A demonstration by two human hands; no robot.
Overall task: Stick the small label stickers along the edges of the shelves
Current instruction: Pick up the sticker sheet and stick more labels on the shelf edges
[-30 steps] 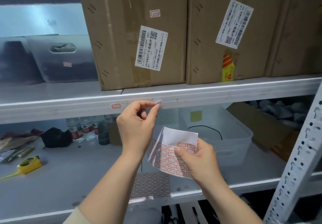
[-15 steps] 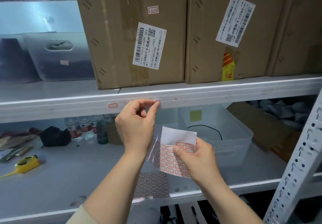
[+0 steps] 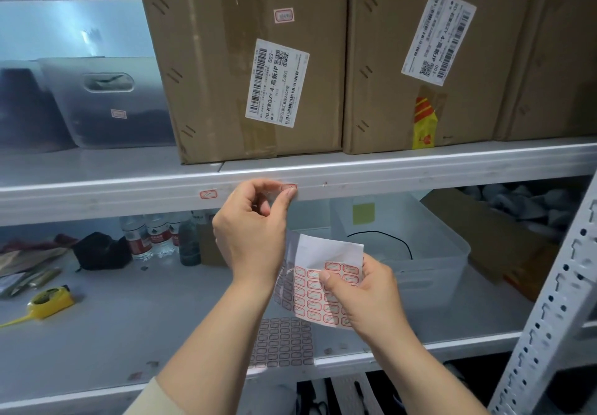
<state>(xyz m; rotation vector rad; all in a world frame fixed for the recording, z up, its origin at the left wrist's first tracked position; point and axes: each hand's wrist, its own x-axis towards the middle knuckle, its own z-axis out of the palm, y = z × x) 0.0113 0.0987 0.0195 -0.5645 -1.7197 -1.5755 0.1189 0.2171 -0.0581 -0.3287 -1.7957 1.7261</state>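
My left hand [image 3: 250,237] is raised to the front edge of the upper shelf [image 3: 403,182]. Its thumb and forefinger pinch a small red-bordered label sticker [image 3: 289,186] against that edge. Another label sticker [image 3: 208,194] is stuck on the same edge a little to the left. Lower down, my right hand [image 3: 365,298] grips a sticker sheet [image 3: 323,282] with rows of red-bordered labels, its top part bare white. A second sticker sheet [image 3: 284,342] lies flat on the lower shelf [image 3: 113,334] under my forearms.
Two taped cardboard boxes [image 3: 245,69] [image 3: 429,59] and a translucent bin [image 3: 106,101] stand on the upper shelf. The lower shelf holds a clear plastic tub [image 3: 420,253], water bottles [image 3: 151,237], a yellow tape measure [image 3: 48,301] and a black pouch [image 3: 100,251]. A perforated upright [image 3: 555,301] stands at right.
My left hand has lifted slightly and brought the sticker onto the shelf edge. The right hand and its sheet have stayed in place.
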